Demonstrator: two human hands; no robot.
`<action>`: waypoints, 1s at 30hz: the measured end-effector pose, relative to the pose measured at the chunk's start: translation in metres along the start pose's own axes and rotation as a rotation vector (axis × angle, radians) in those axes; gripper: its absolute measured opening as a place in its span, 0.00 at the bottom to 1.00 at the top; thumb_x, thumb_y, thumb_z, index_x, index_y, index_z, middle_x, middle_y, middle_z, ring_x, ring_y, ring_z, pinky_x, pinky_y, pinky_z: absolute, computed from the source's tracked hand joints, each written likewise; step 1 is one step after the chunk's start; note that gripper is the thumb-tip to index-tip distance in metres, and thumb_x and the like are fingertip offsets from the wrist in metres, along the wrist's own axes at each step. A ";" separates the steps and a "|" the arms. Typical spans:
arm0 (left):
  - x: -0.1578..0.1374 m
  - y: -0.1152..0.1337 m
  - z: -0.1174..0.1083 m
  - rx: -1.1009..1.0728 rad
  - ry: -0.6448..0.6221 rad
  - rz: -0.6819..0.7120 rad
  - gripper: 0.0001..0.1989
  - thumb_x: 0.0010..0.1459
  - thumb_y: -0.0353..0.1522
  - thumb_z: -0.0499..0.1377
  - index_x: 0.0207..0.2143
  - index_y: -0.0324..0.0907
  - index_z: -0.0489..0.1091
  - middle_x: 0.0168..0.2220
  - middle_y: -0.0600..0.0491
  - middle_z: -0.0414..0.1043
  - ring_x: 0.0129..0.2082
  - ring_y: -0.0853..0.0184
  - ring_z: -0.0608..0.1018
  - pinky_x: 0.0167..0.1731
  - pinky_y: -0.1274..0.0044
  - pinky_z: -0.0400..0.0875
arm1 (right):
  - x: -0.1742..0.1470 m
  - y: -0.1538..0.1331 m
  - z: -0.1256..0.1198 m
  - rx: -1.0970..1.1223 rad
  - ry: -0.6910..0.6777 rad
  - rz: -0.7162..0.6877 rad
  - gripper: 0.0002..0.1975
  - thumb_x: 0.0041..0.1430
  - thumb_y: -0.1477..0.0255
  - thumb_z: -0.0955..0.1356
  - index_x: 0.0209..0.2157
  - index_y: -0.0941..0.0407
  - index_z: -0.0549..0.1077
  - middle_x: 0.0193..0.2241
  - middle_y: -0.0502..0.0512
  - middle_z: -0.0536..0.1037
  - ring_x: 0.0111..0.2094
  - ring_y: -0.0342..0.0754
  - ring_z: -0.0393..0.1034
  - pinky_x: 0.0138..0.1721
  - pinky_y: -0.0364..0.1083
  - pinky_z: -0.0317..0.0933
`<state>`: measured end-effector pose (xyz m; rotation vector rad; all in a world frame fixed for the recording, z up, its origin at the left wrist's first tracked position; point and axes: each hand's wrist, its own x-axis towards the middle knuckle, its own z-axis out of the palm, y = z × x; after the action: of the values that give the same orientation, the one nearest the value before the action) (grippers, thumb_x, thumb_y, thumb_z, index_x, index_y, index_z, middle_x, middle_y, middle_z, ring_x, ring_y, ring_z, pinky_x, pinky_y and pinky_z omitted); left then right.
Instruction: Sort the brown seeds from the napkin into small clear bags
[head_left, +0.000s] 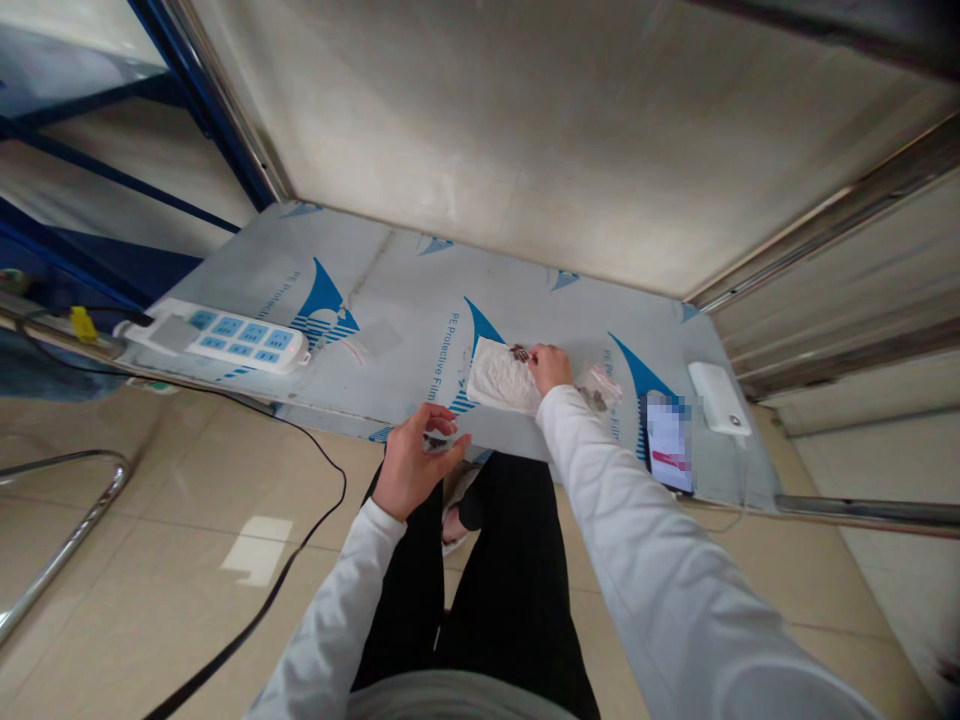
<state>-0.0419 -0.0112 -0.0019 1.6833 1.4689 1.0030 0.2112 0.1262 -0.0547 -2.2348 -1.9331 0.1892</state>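
My left hand (418, 458) is at the near edge of the film-covered board, its fingers curled towards the thumb. Something small and dark (436, 441) shows between them, too unclear to name. Over the right part of a crumpled white tissue (501, 378), my right hand (551, 368) has its fingers pinched together. Several small dark brown pieces (519, 352) lie at the tissue's upper edge, touching or just beside the fingertips. Whether the fingers grip one of them is hidden. A clear plastic bag (598, 388) with dark contents lies to the right of this hand.
On the board (405, 330) a white power strip (225, 338) lies at the left, near a clear bag (360, 345). At the right are a phone (667, 445) and a white power bank (718, 398) with a cable. A black cord (330, 510) hangs down to the floor.
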 end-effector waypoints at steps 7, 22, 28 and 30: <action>0.001 -0.002 -0.003 0.005 0.006 -0.012 0.12 0.49 0.33 0.64 0.36 0.42 0.66 0.28 0.56 0.74 0.28 0.71 0.77 0.33 0.78 0.71 | 0.011 0.004 -0.005 0.126 0.040 -0.018 0.11 0.56 0.76 0.65 0.39 0.59 0.77 0.36 0.58 0.80 0.36 0.45 0.73 0.42 0.42 0.62; 0.004 -0.004 0.008 -0.053 -0.007 -0.003 0.13 0.49 0.34 0.64 0.36 0.42 0.66 0.28 0.57 0.73 0.28 0.71 0.76 0.34 0.78 0.70 | -0.046 -0.015 -0.028 0.511 0.318 0.039 0.13 0.56 0.69 0.65 0.39 0.60 0.76 0.36 0.59 0.80 0.34 0.48 0.72 0.39 0.47 0.65; 0.009 0.016 0.027 -0.115 -0.021 0.126 0.13 0.47 0.29 0.62 0.37 0.42 0.66 0.31 0.55 0.74 0.32 0.69 0.77 0.35 0.78 0.70 | -0.145 -0.077 -0.079 0.796 0.094 -0.256 0.10 0.56 0.68 0.68 0.41 0.53 0.75 0.35 0.54 0.79 0.33 0.46 0.72 0.34 0.45 0.65; 0.008 0.024 0.030 -0.105 -0.040 0.151 0.11 0.46 0.27 0.61 0.35 0.42 0.66 0.31 0.55 0.74 0.32 0.69 0.77 0.33 0.79 0.69 | -0.159 -0.085 -0.086 0.718 0.066 -0.335 0.09 0.55 0.70 0.69 0.39 0.53 0.75 0.34 0.53 0.79 0.34 0.47 0.72 0.36 0.46 0.66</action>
<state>-0.0036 -0.0063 0.0057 1.7480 1.2568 1.1007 0.1238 -0.0239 0.0440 -1.4256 -1.7818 0.6324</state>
